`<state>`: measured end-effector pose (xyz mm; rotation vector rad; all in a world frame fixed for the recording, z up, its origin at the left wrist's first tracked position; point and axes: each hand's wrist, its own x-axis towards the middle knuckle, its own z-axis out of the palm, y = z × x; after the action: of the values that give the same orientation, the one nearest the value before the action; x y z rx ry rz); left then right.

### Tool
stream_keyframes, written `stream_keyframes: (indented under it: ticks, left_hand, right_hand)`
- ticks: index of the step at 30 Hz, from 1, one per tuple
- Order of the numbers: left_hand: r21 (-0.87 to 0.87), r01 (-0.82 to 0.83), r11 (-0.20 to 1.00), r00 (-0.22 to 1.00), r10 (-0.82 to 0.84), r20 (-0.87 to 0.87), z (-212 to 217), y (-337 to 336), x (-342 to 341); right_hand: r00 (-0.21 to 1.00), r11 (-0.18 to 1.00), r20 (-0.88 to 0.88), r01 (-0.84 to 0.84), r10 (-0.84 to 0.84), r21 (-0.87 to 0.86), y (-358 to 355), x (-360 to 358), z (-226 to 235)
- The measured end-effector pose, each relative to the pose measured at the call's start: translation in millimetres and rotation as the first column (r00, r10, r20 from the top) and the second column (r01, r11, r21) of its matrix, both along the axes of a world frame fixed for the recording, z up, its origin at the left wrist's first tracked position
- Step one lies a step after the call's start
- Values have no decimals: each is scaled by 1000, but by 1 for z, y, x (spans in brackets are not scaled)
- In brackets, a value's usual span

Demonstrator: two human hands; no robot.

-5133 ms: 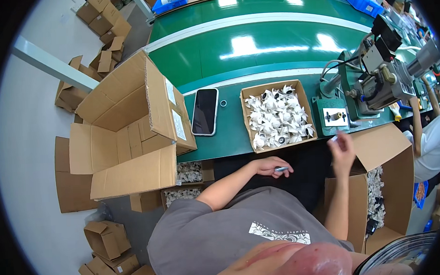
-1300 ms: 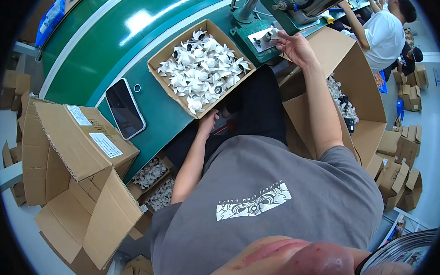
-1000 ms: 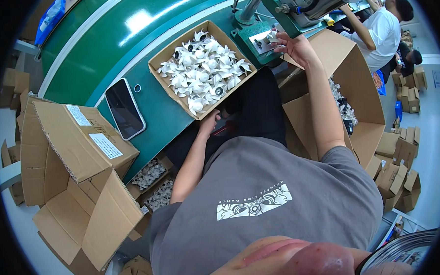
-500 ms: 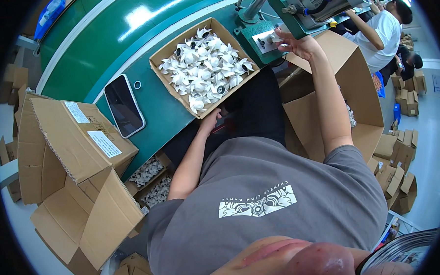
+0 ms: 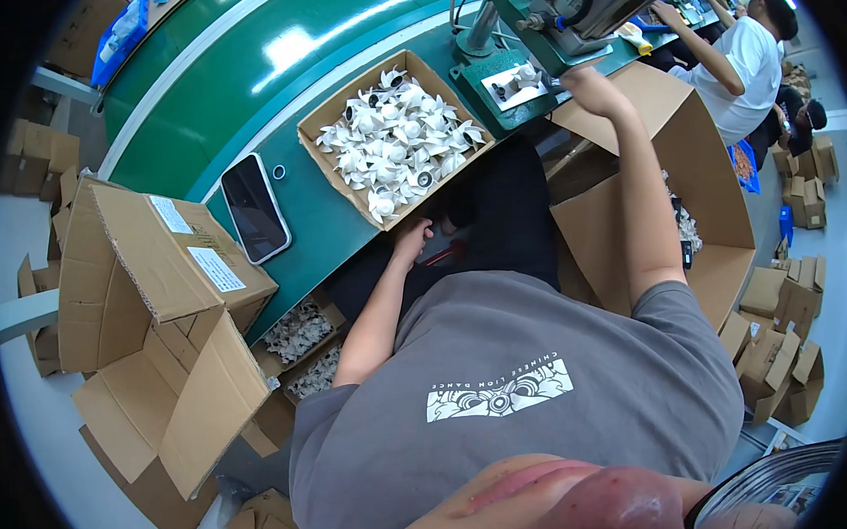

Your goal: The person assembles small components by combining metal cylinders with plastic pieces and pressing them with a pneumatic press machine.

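My right hand (image 5: 594, 91) is closed beside the green bench press (image 5: 504, 110), at the right of its base. Its fingertips are partly hidden, and I cannot make out what they grip. On the press's pale plate (image 5: 503, 93) sits a white fan impeller (image 5: 529, 75), apart from my hand. My left hand (image 5: 411, 240) is curled closed over my lap, just below the near edge of a cardboard tray (image 5: 345, 194). Whatever it may hold is hidden. White bladed impellers (image 5: 394, 138) fill that tray in a heap, some showing dark hubs.
Left of the tray lie a phone (image 5: 255, 208) and a small ring (image 5: 279, 171) on the green bench (image 5: 313, 233). Open cartons stand at the left (image 5: 172, 247) and right (image 5: 698, 172). A co-worker in a white shirt (image 5: 741, 66) is at the upper right.
My right hand has drawn back rightward from the press plate, leaving an impeller on it. My left hand stays near the tray, and the whole view has shifted slightly.
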<state>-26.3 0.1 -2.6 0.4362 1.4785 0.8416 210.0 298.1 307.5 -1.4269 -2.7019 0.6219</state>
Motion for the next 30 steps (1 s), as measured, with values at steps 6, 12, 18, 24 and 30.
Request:
stream_keyframes:
  ticks: [6, 12, 18, 24, 30]
  left_hand:
    - [8, 18, 1000, 1000, -18, -22, -2, 6, 5]
    - [8, 31, 999, 999, -31, -29, -3, 0, 2]
    - [16, -32, 999, 999, 32, -4, -5, -6, 5]
    - [40, -33, 999, 999, 32, 15, -1, -5, 0]
    - [38, 47, 998, 996, -44, -72, -3, -4, 2]
  right_hand:
    - [985, 996, -174, -27, 12, -84, -11, 12, -18]
    - [861, 993, -504, 111, -71, 50, -59, -22, -7]
    - [516, 985, -842, 139, -160, -103, -48, -36, -47]
    - [643, 918, -749, 180, 162, 354, -93, -45, -59]
    - [662, 889, -625, -143, 413, 435, -142, -113, 30]
